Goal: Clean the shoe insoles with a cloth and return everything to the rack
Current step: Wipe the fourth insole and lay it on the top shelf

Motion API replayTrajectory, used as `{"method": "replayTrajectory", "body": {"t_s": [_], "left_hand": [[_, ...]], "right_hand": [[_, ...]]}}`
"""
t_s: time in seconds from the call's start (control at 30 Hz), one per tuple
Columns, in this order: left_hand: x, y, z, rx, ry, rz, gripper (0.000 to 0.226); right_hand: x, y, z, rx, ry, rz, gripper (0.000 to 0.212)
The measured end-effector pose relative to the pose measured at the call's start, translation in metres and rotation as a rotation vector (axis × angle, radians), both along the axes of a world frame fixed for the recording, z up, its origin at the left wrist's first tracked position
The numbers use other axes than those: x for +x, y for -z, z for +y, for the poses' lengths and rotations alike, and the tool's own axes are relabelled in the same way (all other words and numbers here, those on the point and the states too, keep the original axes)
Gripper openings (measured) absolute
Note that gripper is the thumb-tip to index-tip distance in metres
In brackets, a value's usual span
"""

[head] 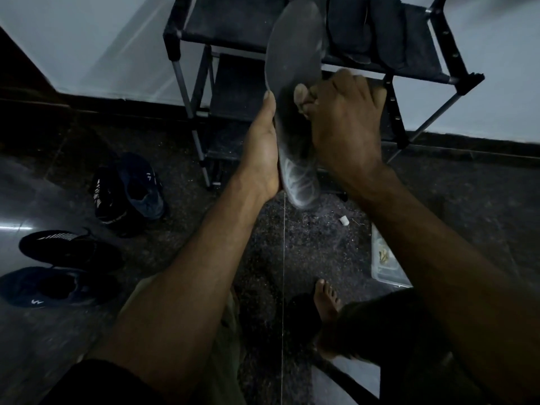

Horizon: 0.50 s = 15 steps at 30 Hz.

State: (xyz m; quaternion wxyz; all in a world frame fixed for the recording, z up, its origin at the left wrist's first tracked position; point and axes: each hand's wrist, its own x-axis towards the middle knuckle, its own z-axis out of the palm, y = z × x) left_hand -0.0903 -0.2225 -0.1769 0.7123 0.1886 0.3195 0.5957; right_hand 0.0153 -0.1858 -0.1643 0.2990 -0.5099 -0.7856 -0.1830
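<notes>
step: mid-wipe | left hand (261, 153) gripping long grey foam insole (292, 83) upright, near black fabric-shelf rack (233, 27) | right hand (342, 118) pinching small beige cloth wad (301, 96) on it | next: finish wiping, shelve it far-side

Left hand (263, 147) gripping dark insole (292, 83) along its edge, held upright before black rack (233, 27), right hand (342, 124) pinching small cloth (301, 96) against insole face, two more insoles (365, 30) on top shelf, four shoes (128, 191) on floor (292, 244) at left
</notes>
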Motion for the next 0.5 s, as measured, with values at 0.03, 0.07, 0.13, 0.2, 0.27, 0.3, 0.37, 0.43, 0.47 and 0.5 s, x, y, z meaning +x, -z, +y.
{"method": "replayTrajectory", "body": {"t_s": [0.03,0.07,0.13,0.2,0.27,0.3,0.37,0.43,0.47,0.5], "left_hand": [[-0.002,0.001,0.0,-0.014,0.005,0.001,0.057],[-0.003,0.001,0.0,-0.031,0.011,0.001,0.062],[-0.006,0.002,0.002,-0.054,0.025,-0.002,0.072],[-0.007,0.002,0.003,-0.051,0.036,-0.017,0.076],[-0.004,0.001,0.001,-0.041,0.046,-0.045,0.073],[-0.003,0.001,0.0,-0.025,0.047,-0.058,0.069],[0.001,0.0,0.0,0.004,0.037,-0.065,0.062],[0.004,0.0,0.0,0.013,0.031,-0.06,0.058],[0.003,0.001,0.001,0.016,0.026,-0.063,0.057],[0.002,0.002,0.001,0.015,0.021,-0.068,0.057]], "right_hand": [[0.001,0.003,-0.008,-0.022,-0.012,-0.005,0.026],[0.002,0.006,-0.018,-0.044,-0.024,-0.02,0.021],[0.004,0.011,-0.034,-0.112,-0.058,-0.056,0.019],[0.006,0.011,-0.044,-0.156,-0.091,-0.058,0.019],[0.009,0.006,-0.04,-0.14,-0.074,-0.051,0.019],[0.01,0.003,-0.034,-0.125,-0.051,-0.045,0.022],[0.009,-0.005,-0.019,-0.122,-0.003,-0.043,0.036],[0.007,-0.011,-0.008,-0.149,0.022,-0.047,0.049],[0.007,-0.011,-0.007,-0.159,0.027,-0.053,0.051],[0.007,-0.009,-0.008,-0.16,0.024,-0.056,0.048]]}}
